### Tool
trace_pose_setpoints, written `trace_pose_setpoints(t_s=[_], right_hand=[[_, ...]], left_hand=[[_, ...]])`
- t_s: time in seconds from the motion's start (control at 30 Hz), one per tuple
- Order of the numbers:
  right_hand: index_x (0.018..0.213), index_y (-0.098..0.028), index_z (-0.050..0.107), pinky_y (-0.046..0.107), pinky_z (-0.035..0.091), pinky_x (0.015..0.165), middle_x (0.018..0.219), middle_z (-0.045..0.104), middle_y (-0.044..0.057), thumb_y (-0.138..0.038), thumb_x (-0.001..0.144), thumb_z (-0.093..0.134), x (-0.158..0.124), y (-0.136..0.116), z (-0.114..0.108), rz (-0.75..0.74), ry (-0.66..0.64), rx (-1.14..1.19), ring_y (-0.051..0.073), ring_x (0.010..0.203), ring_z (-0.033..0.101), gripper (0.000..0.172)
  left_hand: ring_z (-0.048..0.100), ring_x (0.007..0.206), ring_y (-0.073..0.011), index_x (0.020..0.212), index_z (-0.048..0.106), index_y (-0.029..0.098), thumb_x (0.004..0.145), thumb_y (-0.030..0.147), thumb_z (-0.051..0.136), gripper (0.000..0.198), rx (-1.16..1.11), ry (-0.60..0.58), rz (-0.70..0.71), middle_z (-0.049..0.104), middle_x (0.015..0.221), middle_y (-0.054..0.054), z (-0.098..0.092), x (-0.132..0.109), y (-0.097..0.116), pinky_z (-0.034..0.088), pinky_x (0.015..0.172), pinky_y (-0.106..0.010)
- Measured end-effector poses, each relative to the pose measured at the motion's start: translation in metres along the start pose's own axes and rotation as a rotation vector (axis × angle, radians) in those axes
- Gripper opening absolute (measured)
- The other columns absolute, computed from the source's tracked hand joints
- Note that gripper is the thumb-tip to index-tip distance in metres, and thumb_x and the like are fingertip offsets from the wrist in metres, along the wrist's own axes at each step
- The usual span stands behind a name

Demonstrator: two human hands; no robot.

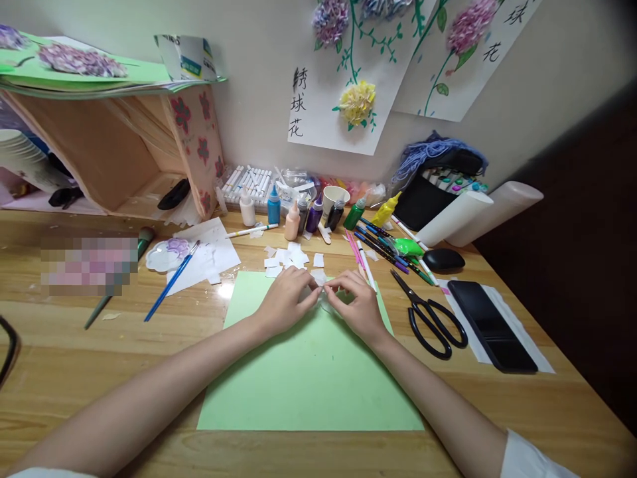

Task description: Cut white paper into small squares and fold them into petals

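A light green sheet of paper (308, 372) lies flat on the wooden table (74, 358) in front of me. Over its far edge, my left hand (286, 302) and my right hand (355, 305) meet, fingertips pinched together on a small white piece of paper (321, 287). Both hands are closed on it. Several more small white paper squares (288, 257) lie scattered just beyond the green sheet.
Black scissors (432, 317) and a dark phone (490, 325) lie right of the sheet. Pens (383, 249) and paint bottles (298, 216) stand behind. A blue-handled brush (169, 282) and palette (166, 253) sit left, near a cardboard shelf (124, 153).
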State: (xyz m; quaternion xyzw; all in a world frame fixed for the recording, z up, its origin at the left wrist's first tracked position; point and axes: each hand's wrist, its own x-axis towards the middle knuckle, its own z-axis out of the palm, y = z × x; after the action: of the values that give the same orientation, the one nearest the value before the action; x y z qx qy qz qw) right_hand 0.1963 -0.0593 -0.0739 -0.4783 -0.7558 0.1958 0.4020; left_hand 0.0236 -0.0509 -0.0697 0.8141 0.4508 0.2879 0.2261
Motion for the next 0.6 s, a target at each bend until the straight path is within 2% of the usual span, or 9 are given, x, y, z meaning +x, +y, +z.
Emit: trace_pose_setpoints(t_s=[0.13, 0.33, 0.6], right_hand=[[0.079, -0.022, 0.065, 0.031, 0.04, 0.064, 0.069, 0.056, 0.002, -0.018, 0.081, 0.057, 0.0011, -0.0008, 0.0008, -0.038, 0.009, -0.033, 0.018, 0.071, 0.05, 0.009], [0.075, -0.02, 0.063, 0.03, 0.039, 0.066, 0.069, 0.056, 0.002, -0.017, 0.08, 0.058, 0.0019, 0.0033, 0.0011, 0.025, 0.035, -0.068, 0.018, 0.071, 0.049, 0.008], [0.077, -0.018, 0.064, 0.029, 0.039, 0.067, 0.069, 0.057, 0.002, -0.015, 0.079, 0.058, 0.0021, -0.0011, -0.0003, -0.051, 0.0, -0.067, 0.017, 0.073, 0.049, 0.007]], left_hand=[[0.05, 0.079, -0.0173, 0.076, 0.055, 0.017, 0.088, 0.026, 0.045, 0.018, -0.049, 0.016, -0.012, 0.059, 0.078, -0.003, -0.001, 0.0009, -0.0001, 0.039, 0.072, -0.031], [0.05, 0.078, -0.0155, 0.075, 0.056, 0.018, 0.083, 0.018, 0.05, 0.011, -0.116, 0.075, -0.045, 0.059, 0.076, -0.001, -0.0038, 0.002, 0.0009, 0.038, 0.072, -0.028], [0.053, 0.077, -0.016, 0.078, 0.059, 0.017, 0.083, 0.025, 0.052, 0.011, -0.152, 0.057, -0.078, 0.06, 0.076, -0.002, -0.003, 0.003, 0.0012, 0.04, 0.071, -0.028]])
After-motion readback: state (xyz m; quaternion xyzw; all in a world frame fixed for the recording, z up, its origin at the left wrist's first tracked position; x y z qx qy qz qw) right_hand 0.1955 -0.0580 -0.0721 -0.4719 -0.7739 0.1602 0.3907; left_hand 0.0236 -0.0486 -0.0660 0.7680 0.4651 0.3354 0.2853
